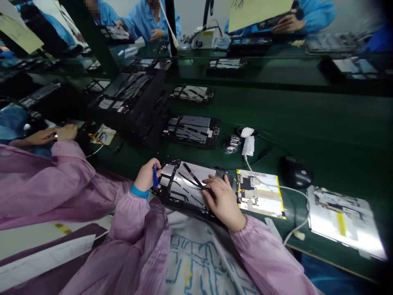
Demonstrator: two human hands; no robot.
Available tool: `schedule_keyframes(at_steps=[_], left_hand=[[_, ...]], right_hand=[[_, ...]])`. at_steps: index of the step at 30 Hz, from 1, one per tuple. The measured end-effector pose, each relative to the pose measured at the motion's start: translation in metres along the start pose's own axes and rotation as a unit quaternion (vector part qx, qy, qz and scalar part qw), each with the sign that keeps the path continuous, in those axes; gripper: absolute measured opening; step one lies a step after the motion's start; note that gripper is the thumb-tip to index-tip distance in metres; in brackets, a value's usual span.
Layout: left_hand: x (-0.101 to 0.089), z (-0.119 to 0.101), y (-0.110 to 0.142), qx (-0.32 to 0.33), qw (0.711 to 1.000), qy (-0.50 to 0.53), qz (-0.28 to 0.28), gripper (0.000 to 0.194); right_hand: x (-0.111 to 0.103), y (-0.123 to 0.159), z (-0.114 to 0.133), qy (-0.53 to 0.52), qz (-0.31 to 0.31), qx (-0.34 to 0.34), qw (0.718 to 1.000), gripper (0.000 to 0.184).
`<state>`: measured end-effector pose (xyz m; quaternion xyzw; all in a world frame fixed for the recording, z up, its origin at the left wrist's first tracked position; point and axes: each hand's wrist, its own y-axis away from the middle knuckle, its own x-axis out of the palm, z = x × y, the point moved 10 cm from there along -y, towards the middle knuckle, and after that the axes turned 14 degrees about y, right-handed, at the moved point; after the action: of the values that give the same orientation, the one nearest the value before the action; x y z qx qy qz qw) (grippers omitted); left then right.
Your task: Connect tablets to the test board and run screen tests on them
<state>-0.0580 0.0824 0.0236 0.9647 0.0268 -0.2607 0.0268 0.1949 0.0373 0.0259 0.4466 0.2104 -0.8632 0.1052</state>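
An opened tablet [172,170] lies in front of me, its silvery inside crossed by black strips. My left hand [146,176], with a blue band at the wrist, is closed at the tablet's left end around a slim blue tool [155,177] whose exact kind I cannot make out. Over the tablet's right half, my right hand [222,198] has its thumb and forefinger together at the lower end of a black ribbon cable [192,174]. The cable's other end points up and left, above the silver surface. The fingertips partly hide that contact.
A yellow-edged battery pack [264,194] lies right of the tablet, crossed by a white cable [288,187]. Beyond are a black mouse [296,171] and a silver panel [346,221]. More opened tablets [192,129] and a tall stack [129,102] stand behind. Co-workers' hands [66,132] work at left.
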Motion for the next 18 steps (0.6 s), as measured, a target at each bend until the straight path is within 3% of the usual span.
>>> schedule_keyframes(at_steps=[6,11,14,18], left_hand=[[-0.009,-0.006,0.005,-0.032,0.994,0.093,-0.043,0.019],[-0.002,-0.029,0.005,-0.040,0.996,0.082,-0.005,0.017],[-0.006,-0.039,0.007,-0.014,0.995,0.098,-0.028,0.019],[-0.027,-0.062,0.017,0.087,0.983,0.113,-0.111,0.025]], right_hand=[[-0.002,-0.002,-0.005,-0.171,0.047,-0.026,0.984,0.018],[-0.012,-0.002,-0.015,-0.321,0.074,-0.049,0.943,0.037],[-0.031,-0.004,-0.003,-0.294,0.102,-0.094,0.946,0.038],[-0.062,-0.003,0.015,-0.155,0.135,-0.124,0.971,0.025]])
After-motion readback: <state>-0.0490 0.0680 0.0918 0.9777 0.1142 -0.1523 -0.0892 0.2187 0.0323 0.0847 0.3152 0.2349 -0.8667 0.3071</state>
